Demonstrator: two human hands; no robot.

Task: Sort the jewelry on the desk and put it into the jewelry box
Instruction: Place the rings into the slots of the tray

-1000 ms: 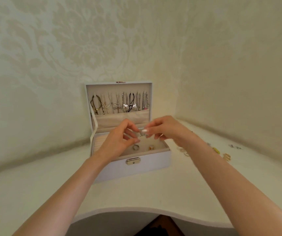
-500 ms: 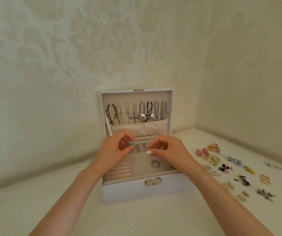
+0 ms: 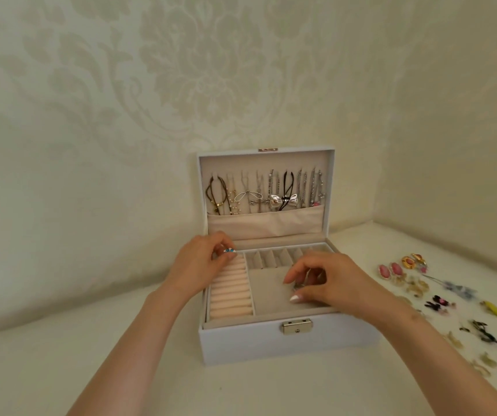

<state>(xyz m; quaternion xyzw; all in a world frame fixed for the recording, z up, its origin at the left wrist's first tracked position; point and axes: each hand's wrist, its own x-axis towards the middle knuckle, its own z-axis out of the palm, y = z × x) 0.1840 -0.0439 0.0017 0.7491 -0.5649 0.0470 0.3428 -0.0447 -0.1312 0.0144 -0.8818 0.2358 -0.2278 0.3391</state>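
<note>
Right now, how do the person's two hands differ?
The left hand pinches a blue-stoned ring over the peach ring rolls; the right hand curls over a silvery piece, blurred, in the grey compartment. The left hand sits farther back, the right hand nearer the latch. Both are over the open jewelry box.

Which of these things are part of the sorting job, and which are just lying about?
In the job: left hand pinching a blue-stone ring; right hand over the white jewelry box; ring rolls; loose earrings on the desk.
Just there: necklaces already hanging in the lid; box clasp; patterned wall.
</note>
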